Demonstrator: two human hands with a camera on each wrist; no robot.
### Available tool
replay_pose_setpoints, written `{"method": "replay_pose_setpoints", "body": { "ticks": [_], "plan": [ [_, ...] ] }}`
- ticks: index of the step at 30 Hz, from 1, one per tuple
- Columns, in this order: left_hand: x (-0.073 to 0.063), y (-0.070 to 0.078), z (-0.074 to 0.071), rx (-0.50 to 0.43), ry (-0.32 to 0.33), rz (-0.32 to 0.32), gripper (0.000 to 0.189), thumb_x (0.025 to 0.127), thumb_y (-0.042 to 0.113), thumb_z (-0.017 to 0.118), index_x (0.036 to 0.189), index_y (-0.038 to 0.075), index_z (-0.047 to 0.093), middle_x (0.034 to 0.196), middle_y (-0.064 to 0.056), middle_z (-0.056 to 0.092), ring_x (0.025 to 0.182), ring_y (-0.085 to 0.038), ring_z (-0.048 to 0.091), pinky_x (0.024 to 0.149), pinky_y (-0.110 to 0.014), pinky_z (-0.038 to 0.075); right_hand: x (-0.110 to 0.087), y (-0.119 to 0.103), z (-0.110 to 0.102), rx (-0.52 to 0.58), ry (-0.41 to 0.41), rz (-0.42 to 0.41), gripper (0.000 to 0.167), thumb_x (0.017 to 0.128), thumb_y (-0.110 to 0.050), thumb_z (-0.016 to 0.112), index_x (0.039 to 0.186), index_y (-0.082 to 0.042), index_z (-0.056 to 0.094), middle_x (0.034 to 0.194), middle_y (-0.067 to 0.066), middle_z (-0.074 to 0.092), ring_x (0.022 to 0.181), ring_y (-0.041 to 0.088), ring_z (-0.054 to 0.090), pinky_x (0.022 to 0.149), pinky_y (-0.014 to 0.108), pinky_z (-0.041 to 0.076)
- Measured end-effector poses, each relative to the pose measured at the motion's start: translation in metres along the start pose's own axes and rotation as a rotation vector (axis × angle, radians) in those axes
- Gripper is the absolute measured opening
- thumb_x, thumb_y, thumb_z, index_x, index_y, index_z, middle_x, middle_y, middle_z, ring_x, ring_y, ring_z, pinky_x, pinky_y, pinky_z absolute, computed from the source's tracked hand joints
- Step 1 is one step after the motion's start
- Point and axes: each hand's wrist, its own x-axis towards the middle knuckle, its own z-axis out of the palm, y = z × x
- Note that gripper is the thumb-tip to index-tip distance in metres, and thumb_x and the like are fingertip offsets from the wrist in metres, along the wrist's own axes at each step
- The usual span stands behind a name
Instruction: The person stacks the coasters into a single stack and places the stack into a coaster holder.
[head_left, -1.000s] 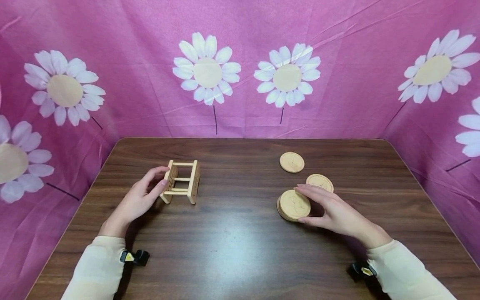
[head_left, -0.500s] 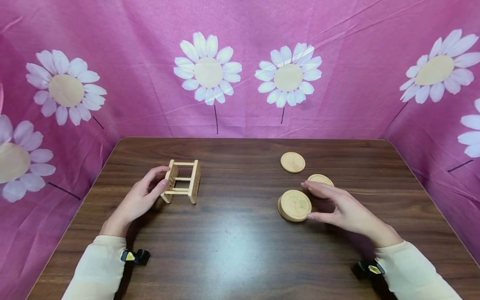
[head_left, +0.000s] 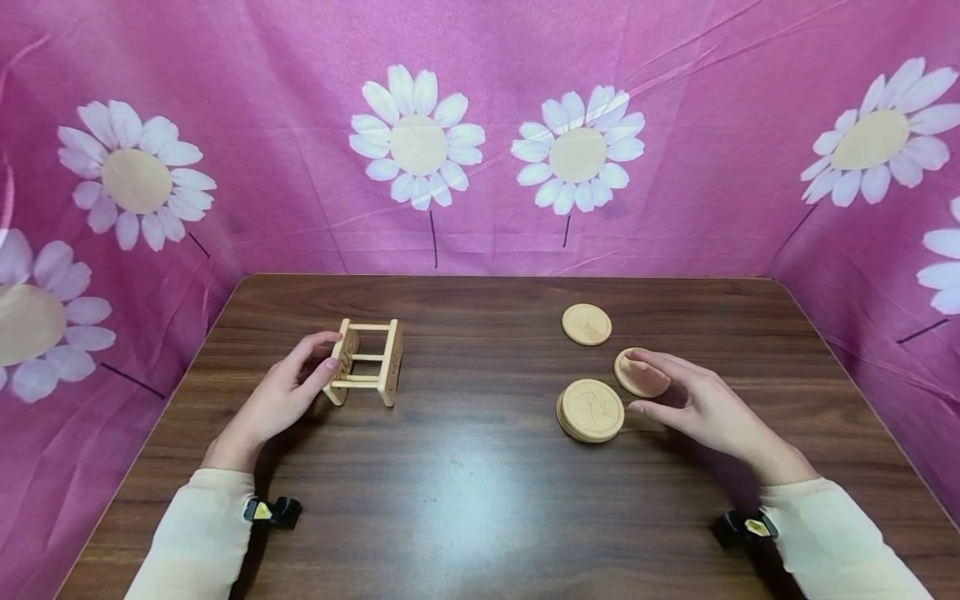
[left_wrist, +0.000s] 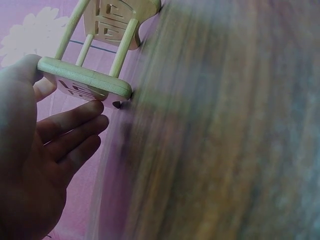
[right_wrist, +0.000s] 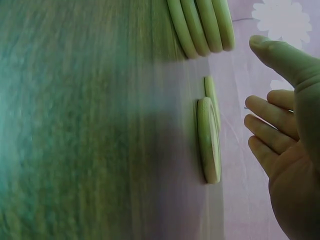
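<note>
On the left of the table, my left hand [head_left: 281,392] holds the left side panel of a small wooden coaster holder [head_left: 392,362]. In the left wrist view its thumb and fingers lie about the panel's edge [left_wrist: 85,77]. Over on the right, my right hand [head_left: 701,408] hovers over a single round wooden coaster [head_left: 637,379], fingers spread and holding nothing. Its fingertips partly cover that coaster in the head view. Just left of the thumb sits a stack of coasters [head_left: 591,412], the top one engraved; several edges show in the right wrist view [right_wrist: 202,25].
Another loose coaster [head_left: 587,324] lies flat farther back. The dark wood-grain table [head_left: 465,492] ends at a pink cloth [head_left: 487,233] with white flowers, which hangs behind and along both sides.
My right hand has left the side of the coaster stack and moved right, over the single coaster. My left hand and the coaster holder have stayed in place.
</note>
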Motion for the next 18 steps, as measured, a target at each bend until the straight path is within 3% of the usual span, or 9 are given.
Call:
{"method": "replay_pose_setpoints", "body": {
  "ticks": [18],
  "plan": [
    [0.0, 0.002, 0.0, 0.001, 0.004, -0.003, 0.038, 0.112, 0.011, 0.057, 0.149, 0.011, 0.056, 0.129, -0.024, 0.073, 0.11, 0.006, 0.062, 0.095, -0.004, 0.044, -0.002, 0.02, -0.003, 0.004, 0.005, 0.037, 0.074, 0.084, -0.01, 0.092, 0.151, -0.002, 0.059, 0.138, 0.02, 0.072, 0.132, -0.022, 0.042, 0.108, -0.005, 0.026]
  ]
}}
